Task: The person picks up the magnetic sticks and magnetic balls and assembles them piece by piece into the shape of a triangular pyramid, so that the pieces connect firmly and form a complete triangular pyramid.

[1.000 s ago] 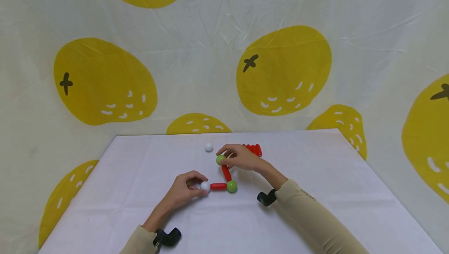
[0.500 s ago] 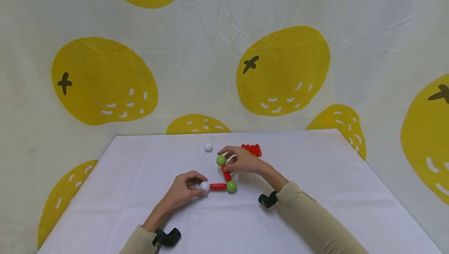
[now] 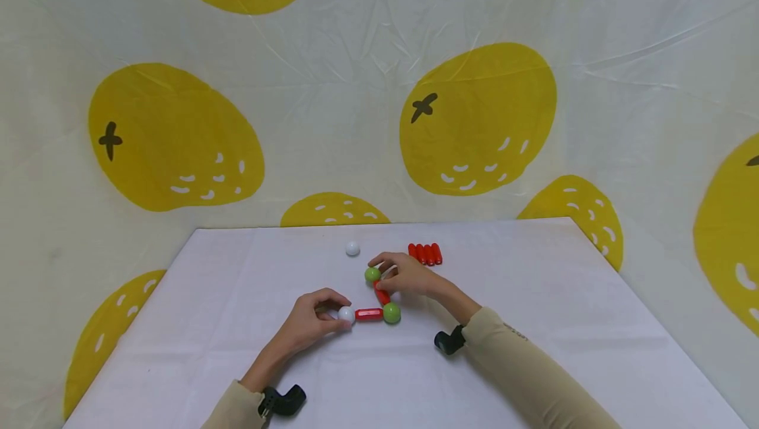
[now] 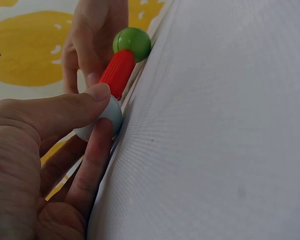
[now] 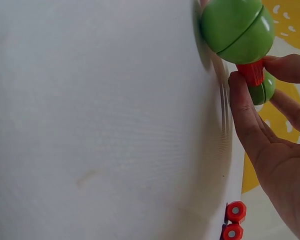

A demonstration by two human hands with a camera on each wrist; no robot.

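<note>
Left hand (image 3: 308,323) pinched the white ball (image 3: 346,314) ending a red rod (image 3: 369,314); right hand (image 3: 409,275) gripped the far green ball (image 3: 372,275) and its rod (image 3: 382,296).

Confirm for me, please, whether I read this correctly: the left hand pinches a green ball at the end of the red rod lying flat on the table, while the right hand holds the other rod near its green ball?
Not quite: the ball pinched by the left hand is white, not green, as the head view and left wrist view show. The rest holds: it sits at the end of the flat red rod, and the right hand holds the other rod near its green ball.
</note>
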